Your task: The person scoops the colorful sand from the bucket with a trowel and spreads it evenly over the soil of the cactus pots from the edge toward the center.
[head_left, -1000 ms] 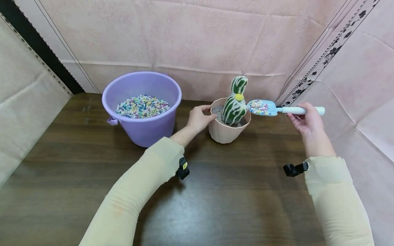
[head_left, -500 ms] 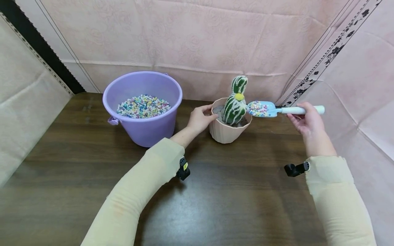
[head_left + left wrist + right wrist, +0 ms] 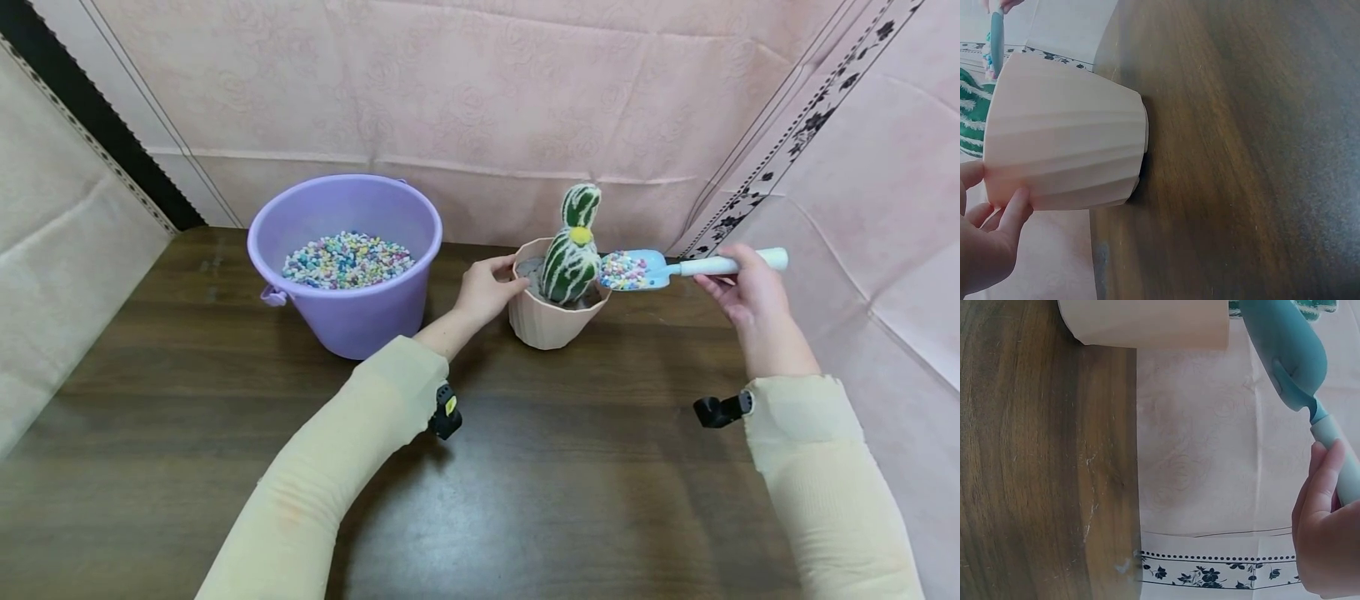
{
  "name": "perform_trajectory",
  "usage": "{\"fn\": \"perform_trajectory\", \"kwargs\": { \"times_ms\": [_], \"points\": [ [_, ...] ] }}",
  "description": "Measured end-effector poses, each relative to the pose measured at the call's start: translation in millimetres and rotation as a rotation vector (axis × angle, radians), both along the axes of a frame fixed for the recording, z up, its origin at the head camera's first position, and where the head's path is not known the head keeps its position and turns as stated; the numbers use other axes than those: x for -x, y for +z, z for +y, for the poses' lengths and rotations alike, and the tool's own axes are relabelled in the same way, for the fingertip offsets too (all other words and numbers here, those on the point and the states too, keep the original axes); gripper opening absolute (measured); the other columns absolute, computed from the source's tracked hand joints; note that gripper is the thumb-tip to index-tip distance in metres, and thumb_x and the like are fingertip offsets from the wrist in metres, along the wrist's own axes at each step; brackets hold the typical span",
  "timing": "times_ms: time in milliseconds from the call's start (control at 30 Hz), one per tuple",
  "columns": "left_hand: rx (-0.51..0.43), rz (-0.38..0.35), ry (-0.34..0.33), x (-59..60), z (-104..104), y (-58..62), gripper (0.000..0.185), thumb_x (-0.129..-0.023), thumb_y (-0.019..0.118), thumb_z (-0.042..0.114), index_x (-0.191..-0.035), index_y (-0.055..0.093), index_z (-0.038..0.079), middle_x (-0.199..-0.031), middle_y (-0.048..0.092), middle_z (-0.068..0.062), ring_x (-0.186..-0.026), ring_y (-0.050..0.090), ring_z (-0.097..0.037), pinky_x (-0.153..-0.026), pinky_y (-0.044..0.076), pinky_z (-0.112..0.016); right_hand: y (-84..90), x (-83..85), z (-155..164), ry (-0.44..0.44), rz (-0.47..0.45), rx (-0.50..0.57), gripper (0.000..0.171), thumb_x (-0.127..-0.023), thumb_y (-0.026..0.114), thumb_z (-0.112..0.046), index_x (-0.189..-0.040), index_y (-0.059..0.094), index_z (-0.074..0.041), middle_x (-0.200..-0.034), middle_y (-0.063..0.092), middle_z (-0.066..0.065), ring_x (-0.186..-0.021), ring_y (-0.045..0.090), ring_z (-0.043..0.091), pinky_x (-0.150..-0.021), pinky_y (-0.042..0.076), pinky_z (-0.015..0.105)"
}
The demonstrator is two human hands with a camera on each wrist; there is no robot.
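A pale pink flower pot [image 3: 551, 325] stands on the table, holding a striped green plush-like cactus [image 3: 567, 271] with a yellow flower, set in grey filling. My left hand [image 3: 482, 293] pinches the pot's left rim; in the left wrist view the thumb [image 3: 1017, 209] presses its outer wall. With my right hand [image 3: 756, 304] I grip the pale handle of a light blue hand trowel [image 3: 657, 270]. Small pastel beads [image 3: 622, 270] lie in its scoop. The scoop's tip overlaps the pot's right rim beside the cactus. From the right wrist view the trowel's underside [image 3: 1291, 347] shows.
Left of the pot stands a purple bucket [image 3: 367, 321], partly filled with multicoloured beads [image 3: 348, 260]. A dark wooden table [image 3: 555, 467] carries both. Pink patterned cloth [image 3: 465, 92] hangs close behind them, and more cloth [image 3: 885, 250] stands at the right side.
The trowel's scoop has dipped slightly and edged left toward the cactus, its handle end tilting up a little. My left hand keeps its hold on the pot.
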State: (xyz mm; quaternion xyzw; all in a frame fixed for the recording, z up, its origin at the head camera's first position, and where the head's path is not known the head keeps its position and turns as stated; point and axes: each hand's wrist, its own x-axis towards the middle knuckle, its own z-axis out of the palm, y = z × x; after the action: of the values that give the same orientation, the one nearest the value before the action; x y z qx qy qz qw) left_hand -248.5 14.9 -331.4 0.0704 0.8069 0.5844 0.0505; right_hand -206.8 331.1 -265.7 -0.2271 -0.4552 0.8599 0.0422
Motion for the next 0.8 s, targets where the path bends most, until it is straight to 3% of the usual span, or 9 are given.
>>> {"fn": "perform_trajectory", "kwargs": {
  "times_ms": [300,800],
  "points": [
    [0.005,0.003,-0.005,-0.4,-0.3,0.9,0.046,-0.087,0.065,0.013,-0.131,0.054,0.005,-0.130,0.058,-0.013,-0.115,0.059,-0.025,-0.093,0.053,-0.030,5.6,1.1,-5.9,-0.024,0.049,-0.053,0.016,-0.086,0.061,-0.001,-0.089,0.046,-0.005,-0.072,0.057,0.009,-0.064,0.063,0.020,-0.058,0.060,0.029],
    [0.001,0.002,-0.006,-1.3,-0.2,1.4,0.046,-0.087,0.065,0.012,-0.131,0.054,0.005,-0.131,0.057,-0.012,-0.114,0.060,-0.025,-0.092,0.053,-0.030,13.2,2.0,-14.0,-0.075,0.031,-0.158,0.016,-0.083,0.064,0.001,-0.086,0.049,-0.005,-0.068,0.058,0.007,-0.062,0.065,0.016,-0.055,0.059,0.028]
  ]
}}
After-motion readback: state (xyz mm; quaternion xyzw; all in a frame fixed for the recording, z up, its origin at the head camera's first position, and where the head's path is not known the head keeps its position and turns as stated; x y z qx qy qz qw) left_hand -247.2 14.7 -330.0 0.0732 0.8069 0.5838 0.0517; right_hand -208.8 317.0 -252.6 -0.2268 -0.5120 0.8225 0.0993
